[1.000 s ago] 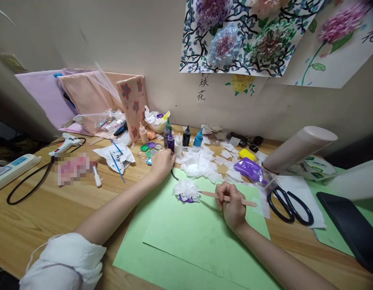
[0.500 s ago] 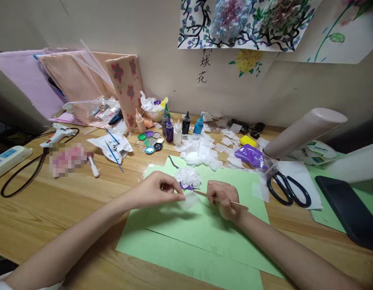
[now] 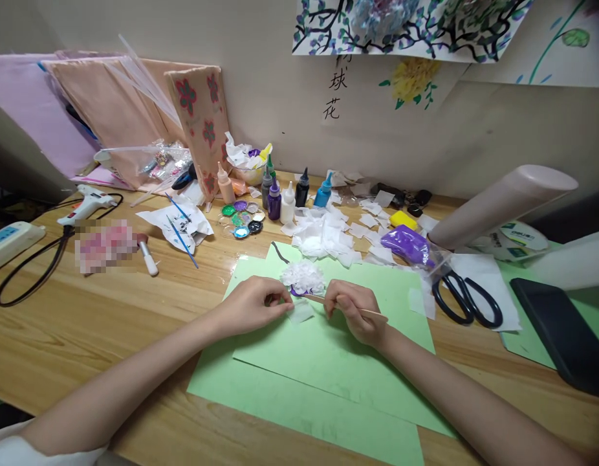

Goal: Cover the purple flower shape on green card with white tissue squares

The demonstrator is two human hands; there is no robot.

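Observation:
My left hand pinches a small white tissue square that lies over the green paper sheet. My right hand grips a thin wooden stick like a pen, its tip pointing left toward the tissue square. Just behind both hands, a white ruffled tissue flower on a purple base rests on the green sheet. A heap of loose white tissue squares lies beyond it.
Small dye bottles and paint pots stand near the wall. Black scissors, purple clay in a bag, a black tablet, a glue gun, a power strip and a pink roll lie on the wooden table.
My left hand came back from the tissue heap with a white square and brought it down in front of the flower. My right hand with the stick shifted slightly left toward it.

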